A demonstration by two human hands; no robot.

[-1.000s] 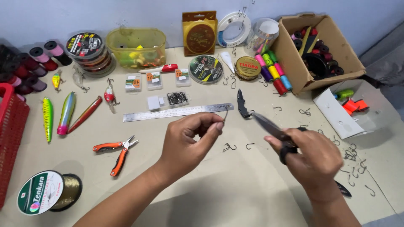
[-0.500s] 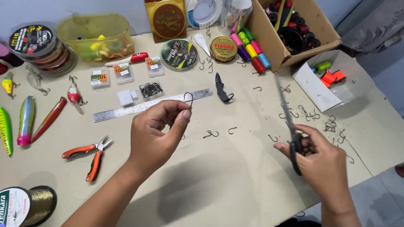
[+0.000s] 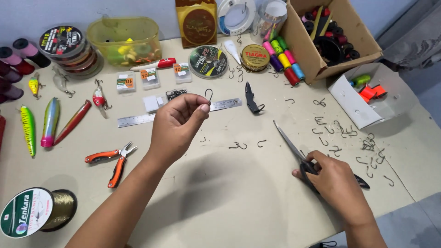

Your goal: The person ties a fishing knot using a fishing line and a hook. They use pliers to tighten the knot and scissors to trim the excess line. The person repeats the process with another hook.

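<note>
A thin dark fishing hook point(image 3: 209, 95), bend upward, is pinched in the left hand point(image 3: 177, 126) above the steel ruler point(image 3: 179, 112) toward the tabletop's far edge. The right hand point(image 3: 335, 181) grips black scissors point(image 3: 298, 154), which have dropped flat toward the near right edge. A square brown-gold packet point(image 3: 197, 23) stands against the far edge beside round line spools point(image 3: 209, 62).

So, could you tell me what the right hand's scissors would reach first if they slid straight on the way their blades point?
Probably the black folding knife: the right hand aims the scissors up-left across bare table toward it, though depth is unclear.
</note>
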